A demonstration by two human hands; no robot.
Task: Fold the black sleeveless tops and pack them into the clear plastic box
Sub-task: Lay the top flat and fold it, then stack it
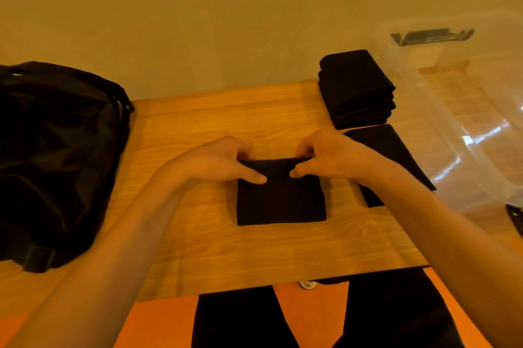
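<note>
The top (280, 200) lies at the centre of the table (198, 248), folded into a compact black square with straight edges. Its far edge is raised into a thick roll. The left hand (218, 161) and right hand (331, 155) each pinch this roll: thumbs lie on the upper face, tips almost meeting, and the fingers curl behind it. A flat folded piece (396, 155) lies just right of the top. A stack (356, 87) of folded tops sits beyond, beside the clear box (467, 127). A black bag (56, 163) rests at far left.

Black bag (56, 155) sits on left of wooden table (198, 248); plain wall (198, 22) behind; orange floor (158, 319) below.
</note>
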